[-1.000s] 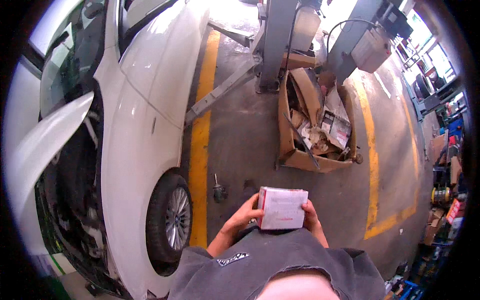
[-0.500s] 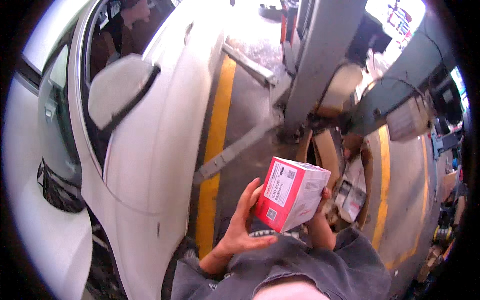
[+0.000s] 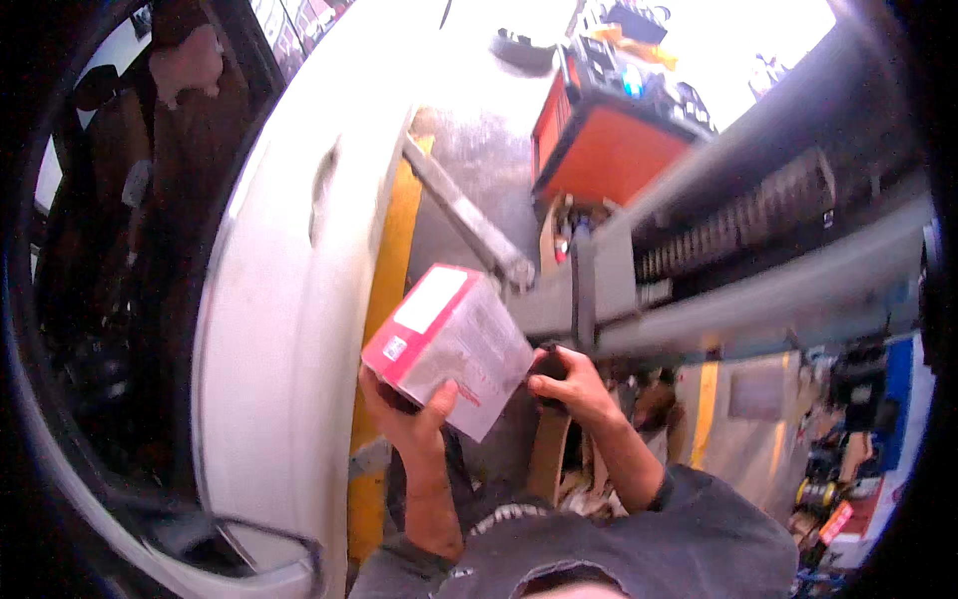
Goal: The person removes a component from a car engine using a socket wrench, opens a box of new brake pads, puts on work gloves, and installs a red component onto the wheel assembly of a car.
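A red and white cardboard box (image 3: 469, 344) is tilted in front of me, with a white label on its red side. My left hand (image 3: 409, 414) grips it from the lower left, thumb across the pale face and fingers under the red edge. Close by the box's right corner, my right hand (image 3: 579, 389) is closed, thumb and fingers pinched around a small dark object (image 3: 549, 374). Its kind cannot be made out, and the fingers cover part of it.
A white car (image 3: 279, 299) stands along my left. Beyond the box, a grey lift arm (image 3: 469, 215) reaches toward the car. A grey lift post (image 3: 798, 270) rises at right. An orange tool cabinet (image 3: 619, 150) stands farther off, and an open carton (image 3: 547, 454) sits below my right hand.
The box has moved left and turned. My left hand has closed on it, while my right hand has come off its side and now pinches a dark object. My view has swung round.
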Motion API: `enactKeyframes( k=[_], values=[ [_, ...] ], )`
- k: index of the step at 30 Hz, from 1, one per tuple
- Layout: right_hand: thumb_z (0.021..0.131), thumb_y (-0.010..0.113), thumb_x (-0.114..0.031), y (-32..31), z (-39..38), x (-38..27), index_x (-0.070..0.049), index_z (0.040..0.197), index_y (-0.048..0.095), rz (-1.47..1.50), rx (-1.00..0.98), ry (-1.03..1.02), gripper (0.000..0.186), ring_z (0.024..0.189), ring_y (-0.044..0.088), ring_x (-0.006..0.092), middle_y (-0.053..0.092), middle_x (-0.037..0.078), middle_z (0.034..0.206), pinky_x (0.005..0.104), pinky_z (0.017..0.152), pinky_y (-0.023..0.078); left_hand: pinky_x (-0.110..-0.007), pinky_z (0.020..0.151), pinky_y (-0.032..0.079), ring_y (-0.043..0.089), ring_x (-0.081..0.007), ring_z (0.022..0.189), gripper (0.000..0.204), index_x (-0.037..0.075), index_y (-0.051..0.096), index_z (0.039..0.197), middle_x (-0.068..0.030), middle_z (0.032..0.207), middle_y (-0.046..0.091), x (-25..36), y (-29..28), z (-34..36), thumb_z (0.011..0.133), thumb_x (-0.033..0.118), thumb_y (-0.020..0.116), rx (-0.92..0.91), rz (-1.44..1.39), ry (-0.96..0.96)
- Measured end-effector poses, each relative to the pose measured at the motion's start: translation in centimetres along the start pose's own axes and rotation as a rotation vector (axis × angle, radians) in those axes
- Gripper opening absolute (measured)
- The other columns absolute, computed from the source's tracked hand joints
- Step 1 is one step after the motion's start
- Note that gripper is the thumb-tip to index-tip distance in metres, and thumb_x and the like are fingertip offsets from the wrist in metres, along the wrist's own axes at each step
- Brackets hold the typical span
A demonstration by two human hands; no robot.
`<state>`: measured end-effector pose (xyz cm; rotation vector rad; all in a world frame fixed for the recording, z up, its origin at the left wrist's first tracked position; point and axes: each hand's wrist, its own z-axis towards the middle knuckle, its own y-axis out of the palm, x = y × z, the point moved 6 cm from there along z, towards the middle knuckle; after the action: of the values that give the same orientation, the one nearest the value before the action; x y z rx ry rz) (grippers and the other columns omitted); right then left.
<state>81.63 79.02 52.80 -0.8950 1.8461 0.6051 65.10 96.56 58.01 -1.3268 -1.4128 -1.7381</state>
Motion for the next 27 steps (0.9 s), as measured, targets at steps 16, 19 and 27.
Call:
enactKeyframes(
  k=[16, 19, 27],
  values=[
    [0.085, 0.068, -0.014, -17.4, 16.6, -22.8, -0.002, 0.102, 0.061, -0.227, 0.487, 0.25, 0.021, 0.068, 0.056, 0.0124, 0.059, 0.0, 0.08, 0.0283, 0.062, 0.047, -0.044, 0.082, 0.053, 0.067, -0.0364, 0.093, 0.078, 0.007, 0.05, 0.122, -0.0176, 0.103, 0.066, 0.2, 32.4, 33.1, 0.058, 0.032, 0.088, -0.281, 0.597, -0.194],
    [0.083, 0.069, -0.013, -20.9, 21.2, -21.0, -0.002, 0.097, 0.061, -0.106, 0.625, 0.25, 0.019, 0.065, 0.056, 0.0107, 0.058, 0.001, 0.075, 0.0256, 0.057, 0.046, -0.043, 0.083, 0.052, 0.067, -0.0351, 0.096, 0.076, 0.006, 0.05, 0.123, -0.0175, 0.105, 0.066, -3.3, 38.6, 39.2, 0.06, 0.028, 0.087, -0.341, 0.565, -0.204],
    [0.086, 0.069, -0.019, -27.1, 49.0, -27.6, 0.001, 0.128, 0.051, 0.05, 0.529, 0.342, 0.049, 0.11, 0.057, 0.0233, 0.059, 0.016, 0.121, 0.0355, 0.093, 0.047, -0.031, 0.086, 0.05, 0.062, -0.0169, 0.095, 0.069, -0.001, 0.056, 0.116, -0.0077, 0.106, 0.063, -15.3, 48.8, 58.8, 0.059, 0.015, 0.091, -0.528, 0.437, -0.51]
  ],
)
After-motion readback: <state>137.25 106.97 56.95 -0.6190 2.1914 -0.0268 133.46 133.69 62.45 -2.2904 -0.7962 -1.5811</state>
